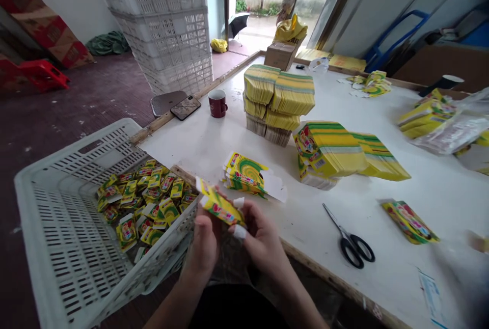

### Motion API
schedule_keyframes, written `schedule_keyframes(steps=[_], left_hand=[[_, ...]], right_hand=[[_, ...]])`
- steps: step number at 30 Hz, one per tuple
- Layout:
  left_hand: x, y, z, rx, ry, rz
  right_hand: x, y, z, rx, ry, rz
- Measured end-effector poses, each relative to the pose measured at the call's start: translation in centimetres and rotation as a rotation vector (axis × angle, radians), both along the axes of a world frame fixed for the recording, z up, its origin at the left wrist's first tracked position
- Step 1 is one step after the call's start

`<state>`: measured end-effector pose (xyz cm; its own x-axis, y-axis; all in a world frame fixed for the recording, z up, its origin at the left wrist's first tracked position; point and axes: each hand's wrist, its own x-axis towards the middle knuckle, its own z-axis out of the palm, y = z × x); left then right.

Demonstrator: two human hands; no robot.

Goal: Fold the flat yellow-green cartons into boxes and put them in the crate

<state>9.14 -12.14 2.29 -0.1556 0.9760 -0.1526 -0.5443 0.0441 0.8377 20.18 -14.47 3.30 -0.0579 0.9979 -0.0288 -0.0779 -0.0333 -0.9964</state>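
Between my two hands, over the near table edge, is a small yellow and green cardboard box (pixel 219 206) with an end flap standing up. My left hand (pixel 204 245) grips it from the left and below. On its right end, the thumb and a finger of my right hand (pixel 262 232) close around it; both carry white wraps at the tips. Just beyond lies a small stack of flattened boxes (pixel 246 173) with white flaps. Left of my hands, a white plastic crate (pixel 76 166) holds many small yellow-green boxes (pixel 153 201).
Stacks of flat box blanks (pixel 278 94) and more blanks (pixel 332 145) stand on the white table (pixel 282 237). Scissors (pixel 353 247), a maroon mug (pixel 217 104) and a phone (pixel 185 108) lie around. Tall stacked crates (pixel 168 18) rise behind. A blurred person's hand shows at the right edge.
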Motion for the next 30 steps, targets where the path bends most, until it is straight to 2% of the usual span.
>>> schedule_keyframes(steps=[4, 6, 8, 11, 14, 17, 19, 22, 23, 24, 26, 28, 30], left_hand=[[-0.3, -0.3, -0.8, -0.005, 0.054, -0.009], [-0.9, 0.0, -0.6, -0.008, 0.082, -0.024], [-2.2, 0.5, 0.1, 0.015, 0.102, -0.096], [-5.0, 1.3, 1.5, 0.096, 0.177, -0.281], [-6.5, 1.4, 2.9, 0.19, 0.487, -0.527], [-5.5, 0.8, 3.6, 0.205, 0.846, -0.808], [-4.1, 0.3, 3.6, 0.214, 0.982, -0.854], [-2.5, -0.3, 3.0, 0.242, 1.132, -0.688], [-2.2, -0.5, 2.6, 0.256, 1.184, -0.624], [-2.0, -0.6, 2.3, 0.282, 1.226, -0.579], [-1.7, -0.9, 1.5, 0.357, 1.268, -0.523], [-1.5, -1.2, 1.0, 0.425, 1.273, -0.496], [-1.3, -1.4, 0.6, 0.469, 1.268, -0.471]], right_hand=[[1.6, 0.4, 0.0, 0.113, -0.091, -0.036], [2.4, 0.3, 0.2, 0.204, -0.192, -0.059], [3.4, 0.2, 0.8, 0.265, -0.309, -0.023], [4.9, -0.2, 1.9, 0.343, -0.556, 0.123], [5.6, -0.7, 3.0, 0.492, -0.799, 0.208], [5.1, -1.0, 3.5, 0.613, -0.887, 0.201], [4.6, -1.2, 3.2, 0.628, -0.846, 0.069], [4.1, -1.2, 1.8, 0.467, -0.572, -0.282], [3.9, -1.2, 1.3, 0.371, -0.432, -0.339], [3.7, -1.2, 0.8, 0.272, -0.295, -0.345], [3.2, -1.2, 0.1, 0.103, -0.095, -0.259], [2.7, -1.0, -0.3, 0.005, -0.013, -0.194], [2.3, -0.6, -0.3, -0.042, 0.014, -0.186]])
